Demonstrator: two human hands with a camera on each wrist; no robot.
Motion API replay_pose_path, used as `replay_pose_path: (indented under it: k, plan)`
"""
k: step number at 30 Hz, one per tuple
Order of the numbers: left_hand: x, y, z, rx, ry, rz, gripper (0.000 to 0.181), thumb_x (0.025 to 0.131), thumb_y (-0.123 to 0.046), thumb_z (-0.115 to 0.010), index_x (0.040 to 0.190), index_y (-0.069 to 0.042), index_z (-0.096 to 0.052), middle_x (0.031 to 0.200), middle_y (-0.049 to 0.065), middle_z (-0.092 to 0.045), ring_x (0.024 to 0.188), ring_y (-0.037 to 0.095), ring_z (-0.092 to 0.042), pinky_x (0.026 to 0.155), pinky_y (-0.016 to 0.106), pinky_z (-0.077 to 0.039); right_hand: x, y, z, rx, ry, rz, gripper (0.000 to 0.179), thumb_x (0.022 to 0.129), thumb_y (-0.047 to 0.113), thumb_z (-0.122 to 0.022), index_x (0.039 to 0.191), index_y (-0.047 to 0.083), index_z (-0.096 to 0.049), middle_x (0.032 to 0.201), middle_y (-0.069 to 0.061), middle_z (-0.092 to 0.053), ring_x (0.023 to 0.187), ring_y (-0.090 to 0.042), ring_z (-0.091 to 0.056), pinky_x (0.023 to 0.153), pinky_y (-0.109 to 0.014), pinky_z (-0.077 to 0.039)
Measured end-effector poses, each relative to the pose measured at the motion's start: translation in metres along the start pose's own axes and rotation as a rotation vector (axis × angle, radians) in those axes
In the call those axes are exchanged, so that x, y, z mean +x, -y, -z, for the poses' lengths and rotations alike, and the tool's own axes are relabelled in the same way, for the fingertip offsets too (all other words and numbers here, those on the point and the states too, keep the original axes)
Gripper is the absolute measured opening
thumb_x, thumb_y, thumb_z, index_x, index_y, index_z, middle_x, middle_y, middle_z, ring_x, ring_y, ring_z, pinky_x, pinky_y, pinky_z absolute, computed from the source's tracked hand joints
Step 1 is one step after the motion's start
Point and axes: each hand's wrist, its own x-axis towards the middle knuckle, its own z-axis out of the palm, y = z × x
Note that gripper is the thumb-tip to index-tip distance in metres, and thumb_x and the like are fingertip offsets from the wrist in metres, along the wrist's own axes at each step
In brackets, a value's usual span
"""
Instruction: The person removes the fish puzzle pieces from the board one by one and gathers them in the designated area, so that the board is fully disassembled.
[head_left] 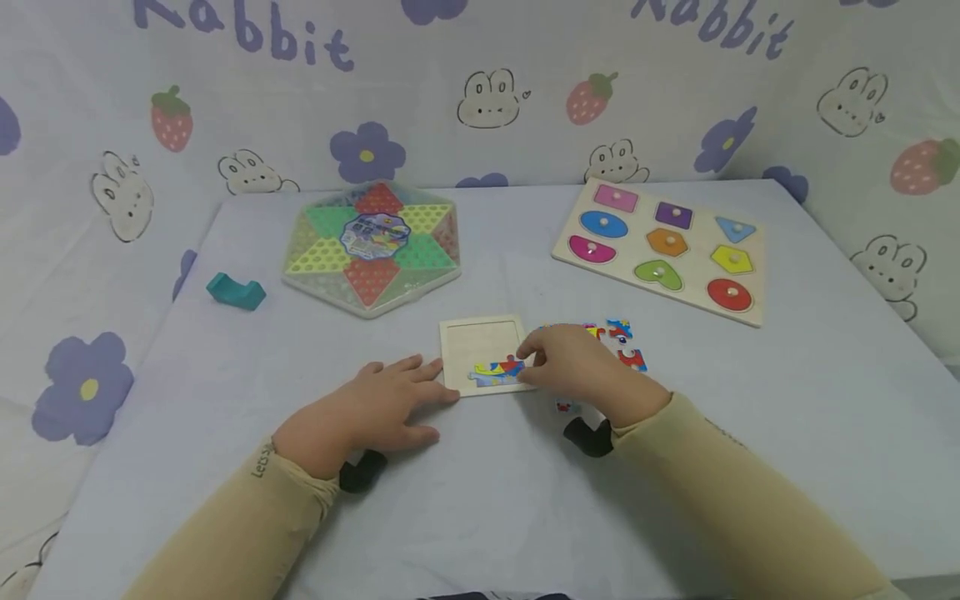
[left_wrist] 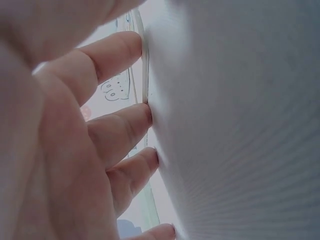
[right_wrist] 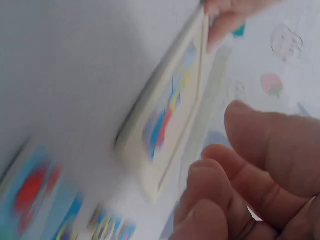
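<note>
A small square wooden puzzle tray (head_left: 480,337) lies on the white table. Several joined, brightly coloured puzzle pieces (head_left: 497,372) sit along its near side, toward the right. My left hand (head_left: 375,408) rests on the table with fingers spread, the fingertips (left_wrist: 135,44) touching the tray's left edge. Over the tray's right edge hovers my right hand (head_left: 581,367). In the right wrist view its thumb (right_wrist: 250,132) and loosely bent fingers are apart, with nothing between them. Loose puzzle pieces (head_left: 632,359) lie around and partly beneath the right hand, some hidden by it.
At the back left lies a hexagonal Chinese checkers board (head_left: 371,279) under a clear cover. A teal curved block (head_left: 236,292) is left of it. The back right holds a wooden shape board (head_left: 697,279) with knobbed pieces. A printed cloth (head_left: 420,92) hangs behind.
</note>
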Motion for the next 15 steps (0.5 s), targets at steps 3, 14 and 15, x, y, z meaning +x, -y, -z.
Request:
replay_pose_path:
  k: [3, 14, 15]
  plan:
    - [0.001, 0.002, -0.003, -0.001, -0.014, -0.015, 0.052, 0.09, -0.04, -0.065, 0.139, -0.032, -0.052, 0.158, 0.006, -0.03, 0.146, 0.034, -0.025, 0.108, 0.065, -0.025, 0.012, 0.011, -0.009, -0.06, 0.037, 0.048, 0.04, 0.085, 0.028, -0.074, 0.121, 0.012, -0.068, 0.106, -0.005, -0.068, 0.095, -0.019, -0.057, 0.08, -0.032, -0.051]
    - [0.003, 0.005, -0.004, 0.013, -0.028, -0.024, 0.053, 0.089, -0.041, -0.066, 0.139, -0.033, -0.052, 0.158, 0.006, -0.03, 0.146, 0.035, -0.027, 0.107, 0.066, -0.026, 0.026, 0.024, -0.02, -0.141, 0.051, 0.067, 0.037, 0.083, 0.024, -0.077, 0.116, 0.01, -0.069, 0.098, -0.003, -0.067, 0.095, -0.02, -0.054, 0.091, -0.036, -0.048]
    - [0.003, 0.005, -0.004, 0.013, -0.025, -0.019, 0.053, 0.089, -0.041, -0.066, 0.139, -0.033, -0.052, 0.158, 0.006, -0.03, 0.146, 0.035, -0.026, 0.107, 0.066, -0.026, 0.027, 0.025, -0.02, -0.134, 0.051, 0.065, 0.036, 0.083, 0.024, -0.077, 0.116, 0.01, -0.069, 0.097, -0.003, -0.067, 0.095, -0.02, -0.054, 0.09, -0.036, -0.048]
